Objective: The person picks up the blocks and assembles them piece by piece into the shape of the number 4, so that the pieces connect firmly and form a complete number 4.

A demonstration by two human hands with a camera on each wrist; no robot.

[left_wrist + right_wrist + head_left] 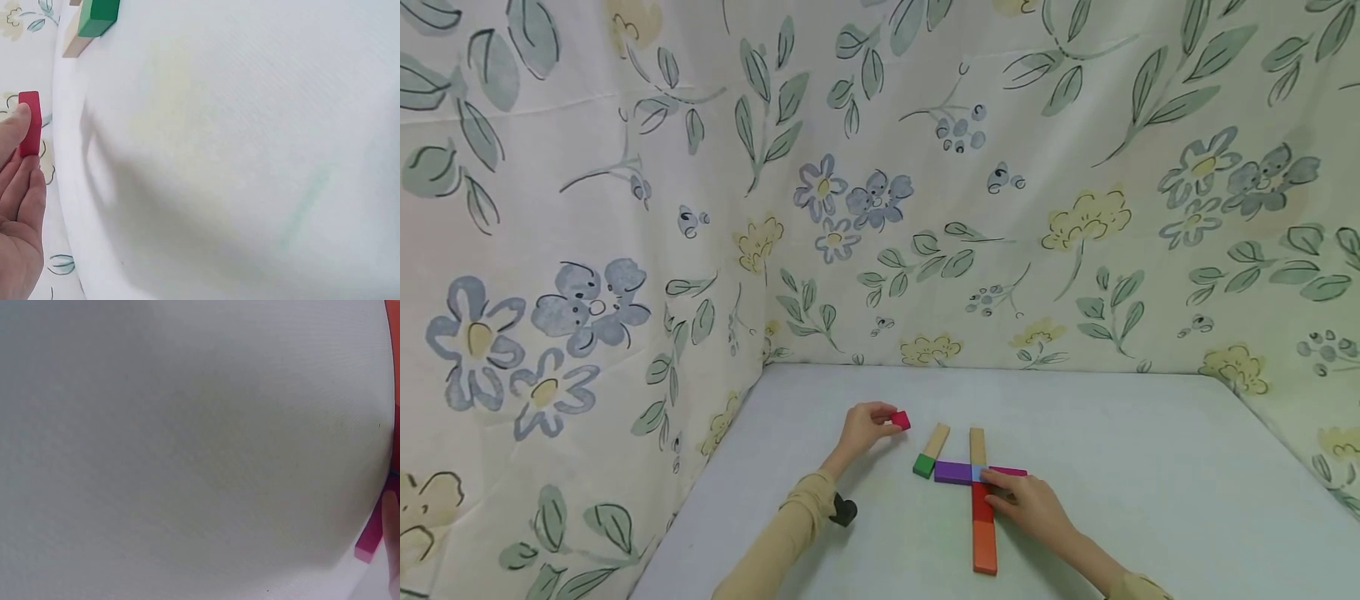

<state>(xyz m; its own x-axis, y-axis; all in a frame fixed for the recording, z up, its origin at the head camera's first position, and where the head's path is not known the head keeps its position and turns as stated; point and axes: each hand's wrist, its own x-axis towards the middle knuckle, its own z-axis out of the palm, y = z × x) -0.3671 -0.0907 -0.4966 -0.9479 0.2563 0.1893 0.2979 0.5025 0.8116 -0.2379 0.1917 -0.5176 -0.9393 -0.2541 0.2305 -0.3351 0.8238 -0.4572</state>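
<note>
My left hand pinches a small red block between thumb and fingertips, above the table's left part; the left wrist view shows the same red block edge-on. Flat blocks form a cross: light blue block in the middle, purple block left, magenta block right, tan block behind, red block and orange block in front. Extended fingers of my right hand touch the cross near its light blue and red blocks, partly covering the magenta one.
Left of the cross, a green block adjoins a slanting tan block. White cloth covers the table. Floral curtains hang behind it and along both sides. A black device sits at the left wrist.
</note>
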